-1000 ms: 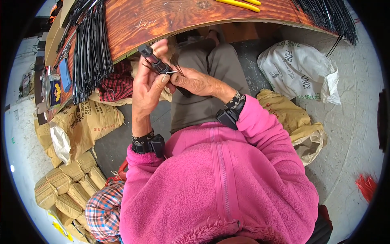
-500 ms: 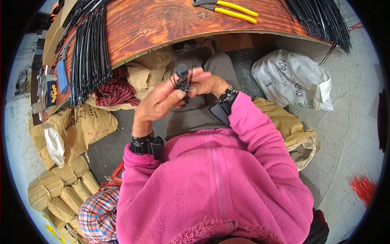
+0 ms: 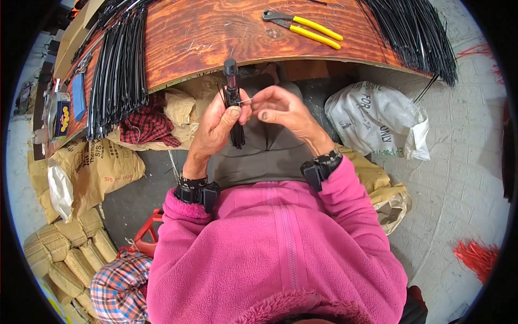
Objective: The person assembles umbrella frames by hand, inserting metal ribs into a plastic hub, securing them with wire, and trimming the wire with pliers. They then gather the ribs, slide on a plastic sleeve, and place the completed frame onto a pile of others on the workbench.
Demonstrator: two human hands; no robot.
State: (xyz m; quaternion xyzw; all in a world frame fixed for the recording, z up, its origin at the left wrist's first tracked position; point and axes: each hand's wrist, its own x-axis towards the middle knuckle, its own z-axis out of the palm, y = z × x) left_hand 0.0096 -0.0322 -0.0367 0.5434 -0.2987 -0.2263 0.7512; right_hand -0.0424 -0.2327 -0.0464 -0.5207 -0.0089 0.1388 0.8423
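Reddish-brown wooden table (image 3: 205, 32) with a curved near edge; short pale clippings strewn over it. Yellow-handled pliers (image 3: 305, 28) lie toward its far side, handles pointing right. Black strands (image 3: 118, 75) hang in a thick bundle over the left edge, beside a blue block (image 3: 79, 100). Second dark bundle (image 3: 413, 35) droops over the right edge. Below, on the floor: white sack (image 3: 377, 116) at right, brown paper sack (image 3: 102, 167) at left, red checked cloth (image 3: 145, 127) near the latter.

Black cylindrical piece (image 3: 232, 94) stands nearly upright, capped end up, above the seated person's lap, just off the table edge. Left hand (image 3: 212, 124) has its grip closed around it, thumb on the near side. Thin pale strip (image 3: 246, 100) juts rightward from it. Right hand (image 3: 288, 112): grip released, thumb apart from the fingers, fingertips beside the strip's tip; contact cannot be told.
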